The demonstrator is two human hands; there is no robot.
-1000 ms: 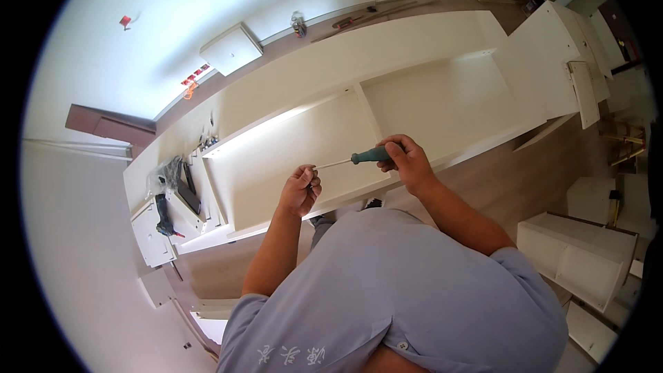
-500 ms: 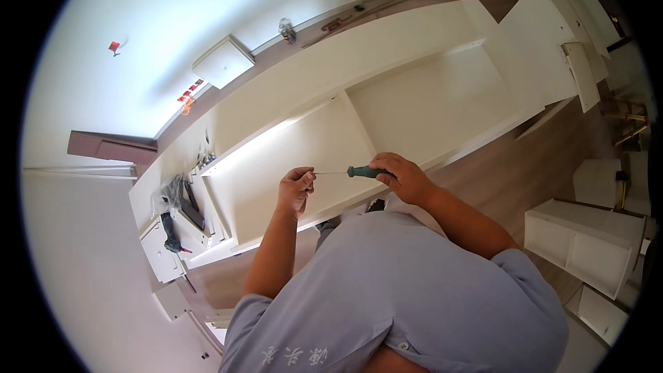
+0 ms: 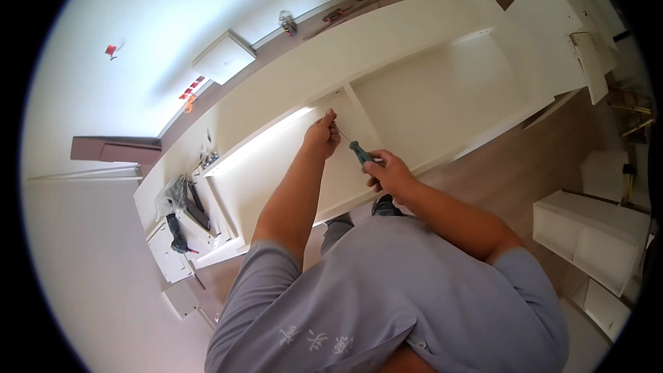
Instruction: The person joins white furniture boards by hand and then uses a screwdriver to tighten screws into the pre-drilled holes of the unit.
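Observation:
My right hand (image 3: 388, 173) is wrapped round the dark green handle of a screwdriver (image 3: 358, 151). Its thin metal shaft points up and left, toward my left hand (image 3: 323, 136). The left fingers are pinched together at the shaft's tip; whatever small thing they hold there is hidden. Both hands are above a long white cabinet carcass (image 3: 421, 107) lying on the floor, its hollow side up. A crosswise divider (image 3: 360, 106) splits the carcass, and my left hand is over the compartment left of it, close to the divider and the far side panel.
At the carcass's left end lie a dark power tool (image 3: 177, 233), a clear plastic bag (image 3: 170, 195) and small hardware (image 3: 209, 159). A white box (image 3: 224, 57) stands by the far wall. Brown cardboard (image 3: 114, 150) is at left. More white cabinets (image 3: 583, 235) stand at right.
Both hands have shifted: the left moved up and right, farther over the carcass, toward the divider. The screwdriver turned from nearly level to slanting up and left. My view shifted slightly.

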